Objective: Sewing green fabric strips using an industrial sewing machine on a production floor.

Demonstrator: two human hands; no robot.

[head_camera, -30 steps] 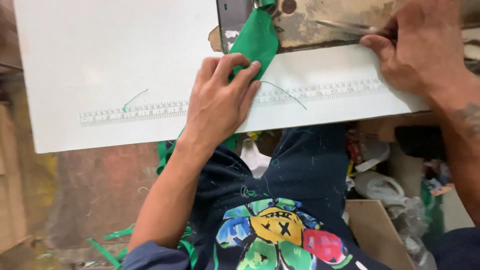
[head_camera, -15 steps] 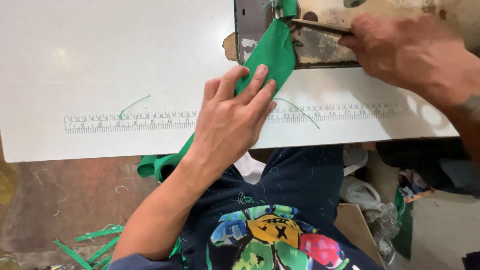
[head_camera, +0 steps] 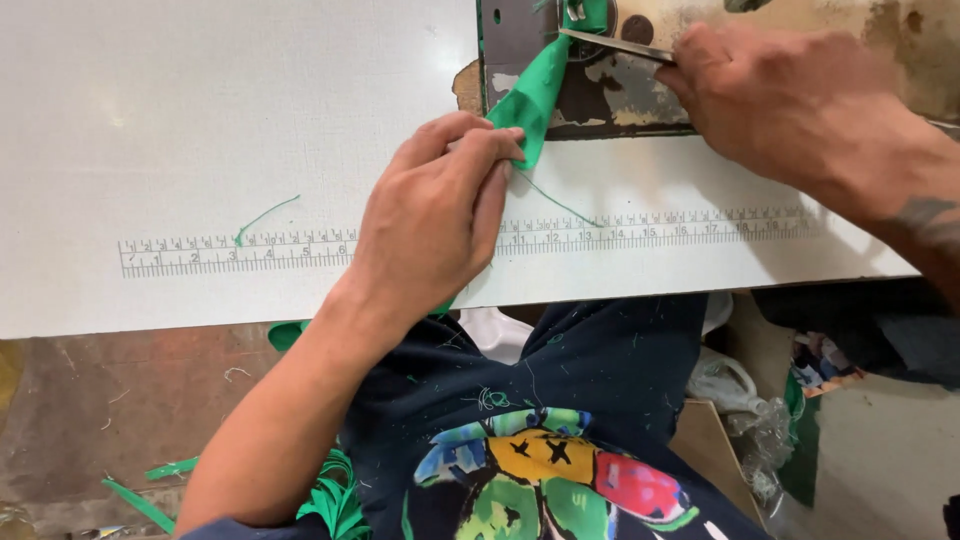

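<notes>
A strip of green fabric [head_camera: 535, 92] runs from under my left hand up to the metal plate [head_camera: 515, 35] of a sewing machine at the top of the white table [head_camera: 200, 120]. My left hand [head_camera: 435, 215] lies on the fabric, fingers pinching its edge near the plate. My right hand [head_camera: 775, 100] sits at the upper right and holds small metal scissors [head_camera: 615, 45] whose blades point left toward the fabric at the needle area. A loose green thread [head_camera: 550, 200] trails from the fabric across the table.
A printed ruler strip [head_camera: 230, 255] runs along the table's front edge, with a green thread scrap [head_camera: 265, 215] above it. Green fabric offcuts [head_camera: 150, 490] lie on the floor at lower left. A cardboard box [head_camera: 715, 450] and plastic bags [head_camera: 745, 400] sit at lower right.
My left hand has curled its fingers and pinched the fabric closer to the plate. My right hand has brought the scissors left toward the fabric.
</notes>
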